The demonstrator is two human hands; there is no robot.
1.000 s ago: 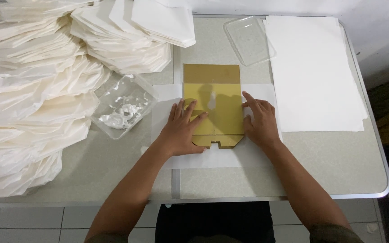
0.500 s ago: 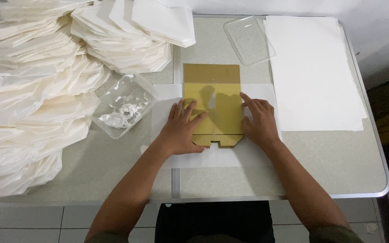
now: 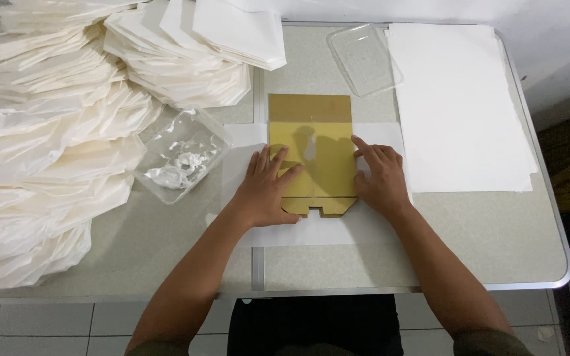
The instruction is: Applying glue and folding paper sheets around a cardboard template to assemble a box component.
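Stacks of folded white paper [image 3: 41,151] cover the left edge and far-left corner of the tabletop [image 3: 496,237]. A second group of the same folded pieces [image 3: 192,53] lies along the far edge, just left of centre.

A clear plastic tray [image 3: 183,161] sits beside these stacks, left of centre, tilted relative to the table edges. It contains a small amount of white paste.

A white sheet [image 3: 311,227] lies flat at the centre, reaching toward the near edge. A gold card [image 3: 315,142] lies on this sheet. The card is rectangular, with a darker band across its far end and a notched tab at its near end.

The left hand [image 3: 268,188] rests palm down on the near-left part of the card, fingers spread and pressed flat. Part of the hand also lies on the white sheet.

The right hand [image 3: 380,178] rests palm down at the right edge of the card, fingers spread, index finger extended toward the far edge. Neither hand pinches anything.

A clear lid [image 3: 364,59] lies at the far edge, right of centre. It touches or slightly overlaps a stack of plain white sheets [image 3: 460,105] that fills the far-right corner.
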